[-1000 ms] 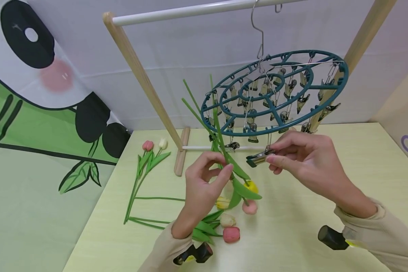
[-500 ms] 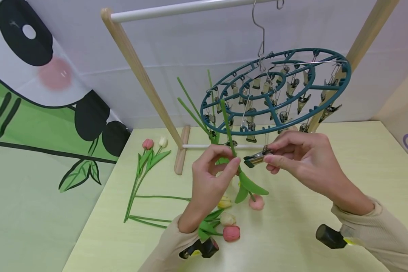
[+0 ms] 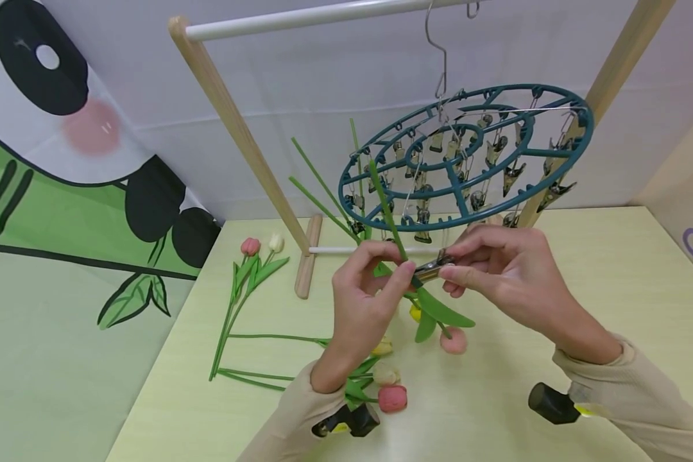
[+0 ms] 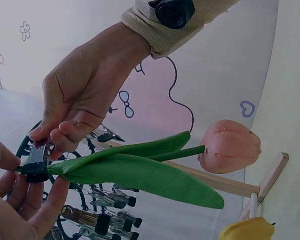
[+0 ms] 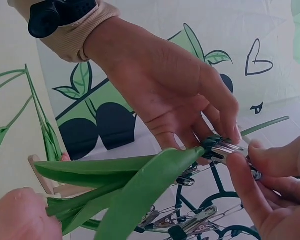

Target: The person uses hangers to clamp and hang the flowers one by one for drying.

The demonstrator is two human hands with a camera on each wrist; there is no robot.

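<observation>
My left hand (image 3: 365, 301) pinches the green stem (image 3: 388, 212) of an artificial pink tulip (image 3: 453, 341), whose bloom hangs downward. My right hand (image 3: 505, 282) pinches a metal clip (image 3: 432, 269) with dark tips by its handle end. In the left wrist view, the clip's dark tips (image 4: 36, 171) lie against the stem just by the leaves (image 4: 139, 172). The clip hangs from a round dark-teal drying hanger (image 3: 586, 131) with several other clips. Fingers partly hide the spot where clip and stem meet.
The hanger hooks onto a white rail (image 3: 323, 16) between wooden posts (image 3: 237, 128). More stems (image 3: 317, 196) stand at its left rim, with a yellow tulip (image 3: 416, 312) below. On the table lie pink (image 3: 251, 246), white (image 3: 276, 242) and red (image 3: 393, 399) tulips.
My left hand has moved right with the pink tulip, away from the other stems at the rim. My right hand has shifted slightly left, and the clip's tips now meet the stem.
</observation>
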